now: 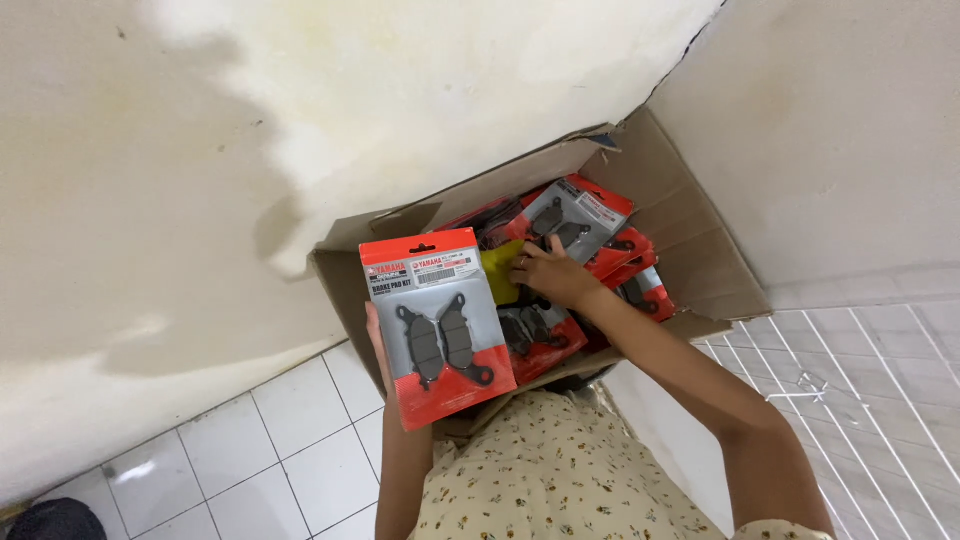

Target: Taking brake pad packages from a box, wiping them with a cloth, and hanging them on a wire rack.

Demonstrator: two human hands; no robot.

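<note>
A pale, stained wall [200, 150] fills the far and left part of the view, meeting a second wall [850, 130] on the right in a corner. Below lies a white tiled floor [280, 450], showing at near left and again at near right, where a thin white wire rack [830, 390] lies over the tiles.

Pushed into the corner stands an open cardboard box [690, 240], its flaps folded outward. It is packed with red blister packs [545, 340] of dark brake pads, stacked loosely and overlapping, so the lower ones are mostly hidden under the top ones. A small yellow piece [500, 270] shows between the packs.

Near the bottom edge is the person's cream floral shirt [560, 480], and a dark rounded thing [55, 520] sits at the near left corner.

The left hand [378, 335] grasps one red pack [437, 325] from behind, holding it upright in front of the box's left side; this pack blocks the view of that part of the box. Only the fingers' edge shows past the card. The right hand [550, 275] reaches into the box with fingers curled, touching the packs just below a tilted pack [575, 220] at the far side; whether it grips one cannot be told.
</note>
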